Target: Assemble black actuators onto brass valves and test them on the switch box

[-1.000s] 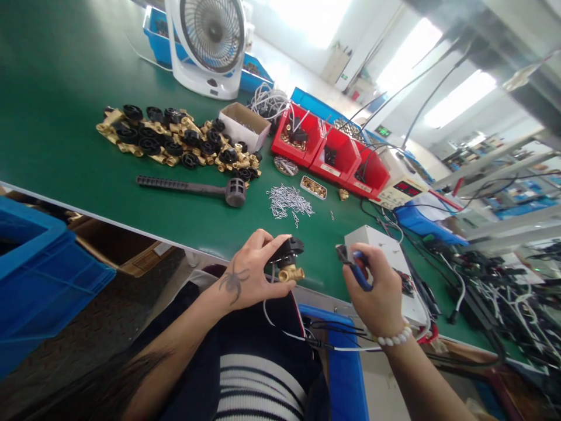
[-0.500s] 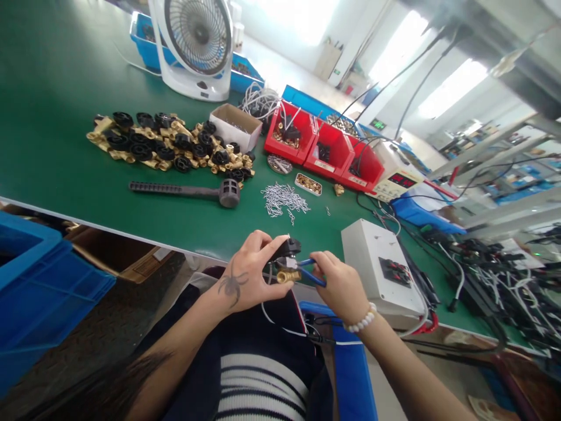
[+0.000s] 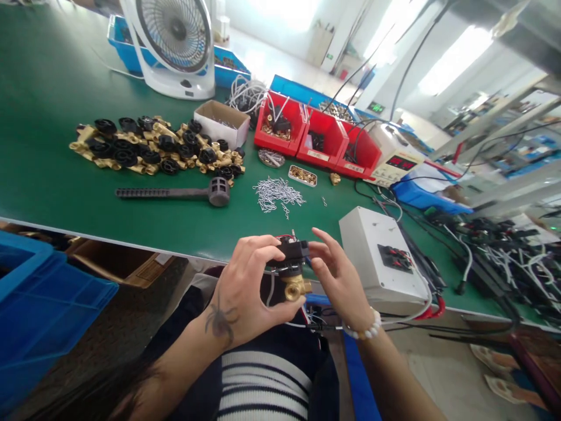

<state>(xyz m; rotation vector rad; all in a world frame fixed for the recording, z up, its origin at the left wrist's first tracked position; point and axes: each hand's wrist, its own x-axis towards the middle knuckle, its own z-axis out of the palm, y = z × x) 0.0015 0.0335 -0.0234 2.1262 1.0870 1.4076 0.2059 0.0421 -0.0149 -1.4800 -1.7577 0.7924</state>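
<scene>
My left hand (image 3: 245, 278) is closed round a valve with a brass body (image 3: 294, 287) and a black top housing (image 3: 294, 248). Its fingers press on the black part, and the thumb lies under the brass. A thin metal piece and a red wire stick up from the top. Just right of the valve is my right hand (image 3: 339, 278), thumb and index finger spread apart. Behind its other fingers shows a sliver of blue plier handle (image 3: 308, 261); the rest of the pliers is hidden. On the table beyond lies a pile of silver clip pins (image 3: 278, 193).
A dark mallet (image 3: 175, 193) and a heap of brass valves with black tops (image 3: 144, 143) lie to the left. Red bins (image 3: 318, 156), a small tray of brass parts (image 3: 303, 175) and a fan (image 3: 175, 41) stand further back. A grey box (image 3: 372, 251) stands right.
My right hand's thumb and index finger have spread and moved off the valve. The pliers have left it and are mostly hidden. The valve has turned in my left hand, showing its brass opening.
</scene>
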